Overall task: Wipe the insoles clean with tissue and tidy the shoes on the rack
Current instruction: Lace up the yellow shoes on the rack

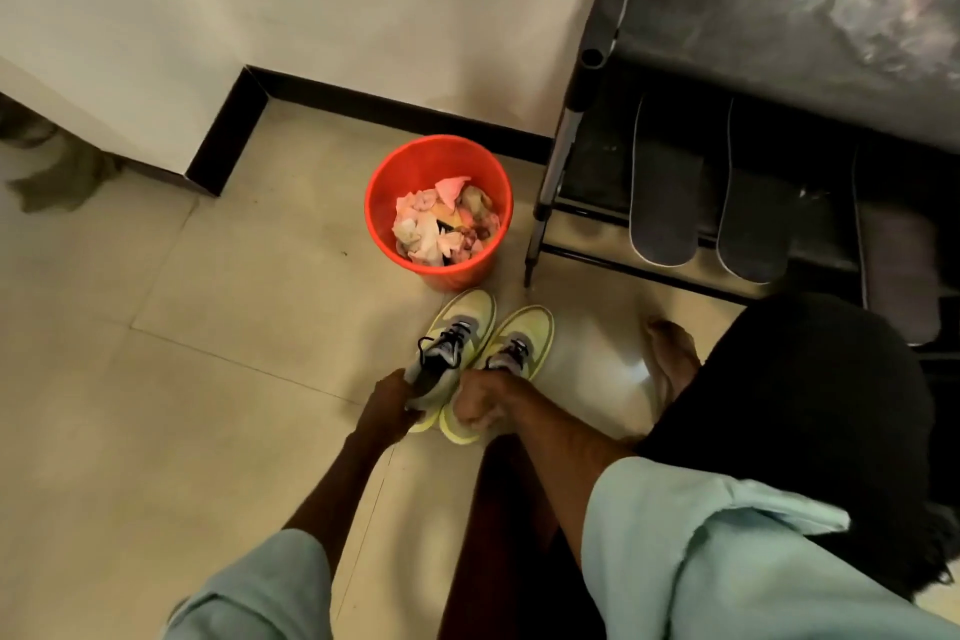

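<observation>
Pale-green sleeves (701,535) lead to the left hand (388,405) gripping the heel of one yellow-soled grey sneaker (457,343) and the right hand (475,405) gripping the other sneaker (522,340), both on the tiled floor (208,327) before an orange plastic bin (382,203)

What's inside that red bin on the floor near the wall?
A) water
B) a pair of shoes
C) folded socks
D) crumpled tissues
D: the red bin holds a heap of crumpled tissues, whitish and pink, with no water, shoes or socks showing in it.
</observation>
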{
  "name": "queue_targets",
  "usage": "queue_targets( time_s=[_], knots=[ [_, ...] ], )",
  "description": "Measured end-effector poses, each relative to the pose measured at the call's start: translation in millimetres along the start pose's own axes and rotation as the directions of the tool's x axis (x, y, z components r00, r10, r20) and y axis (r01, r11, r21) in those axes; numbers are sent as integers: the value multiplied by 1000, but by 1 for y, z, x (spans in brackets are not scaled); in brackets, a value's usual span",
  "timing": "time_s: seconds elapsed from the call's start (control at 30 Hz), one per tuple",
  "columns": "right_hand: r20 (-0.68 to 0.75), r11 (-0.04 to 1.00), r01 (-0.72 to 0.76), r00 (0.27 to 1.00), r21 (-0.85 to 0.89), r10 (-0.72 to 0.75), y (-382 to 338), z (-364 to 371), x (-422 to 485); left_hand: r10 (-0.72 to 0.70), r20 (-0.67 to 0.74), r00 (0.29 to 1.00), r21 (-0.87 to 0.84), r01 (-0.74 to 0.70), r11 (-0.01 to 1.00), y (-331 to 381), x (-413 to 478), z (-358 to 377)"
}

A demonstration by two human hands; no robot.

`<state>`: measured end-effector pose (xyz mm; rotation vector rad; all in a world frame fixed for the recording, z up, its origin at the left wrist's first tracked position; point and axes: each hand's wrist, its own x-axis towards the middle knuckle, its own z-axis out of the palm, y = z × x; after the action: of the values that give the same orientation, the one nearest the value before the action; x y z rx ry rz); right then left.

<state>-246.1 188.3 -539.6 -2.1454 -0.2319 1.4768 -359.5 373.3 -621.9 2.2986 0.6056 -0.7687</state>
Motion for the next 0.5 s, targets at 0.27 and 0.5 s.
queue_targets(
  time_s=[0.27,0.5],
  knots=[
    [245,984,-163,953,-78,177,-28,-11,-3,-205,77,976,195,187,963,17,-10,28],
    [-35,997,38,999,-59,-41,-64,-43,-37,-116,-97,988,91,125,988,118,-33,-44]
  ],
)
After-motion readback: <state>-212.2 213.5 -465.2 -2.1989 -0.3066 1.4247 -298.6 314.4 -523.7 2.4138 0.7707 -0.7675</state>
